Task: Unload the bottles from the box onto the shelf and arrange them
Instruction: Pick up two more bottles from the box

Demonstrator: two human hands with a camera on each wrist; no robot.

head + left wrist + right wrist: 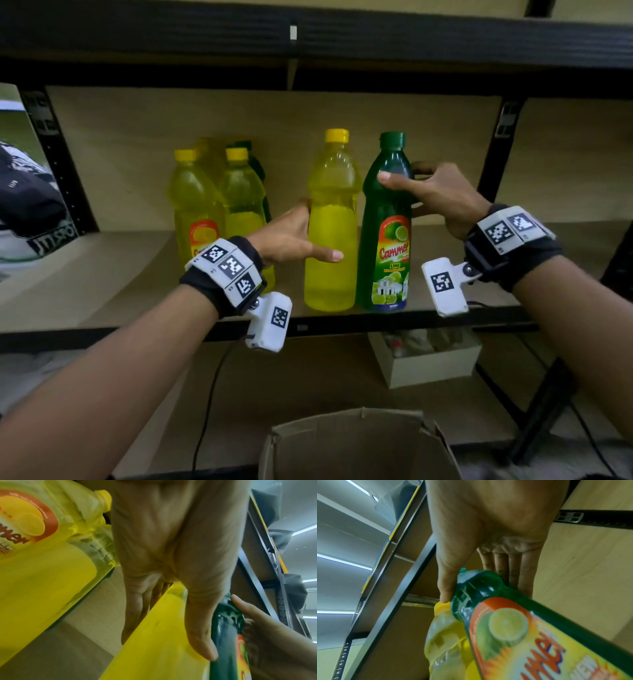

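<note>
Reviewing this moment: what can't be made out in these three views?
- Cardboard box interior: head view, cut off by the bottom edge.
- Rear bottles: head view, hidden behind the front yellow bottles.
- Left hand fingers: hidden behind the unlabelled yellow bottle.
- Green bottle label text: right wrist view, blurred.

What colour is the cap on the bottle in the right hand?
Green cap, clearest in the head view.

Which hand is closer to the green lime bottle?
Right. The right hand grips the green lime bottle at its shoulder, thumb in front. The left hand holds the unlabelled yellow bottle standing just left of it.
</note>
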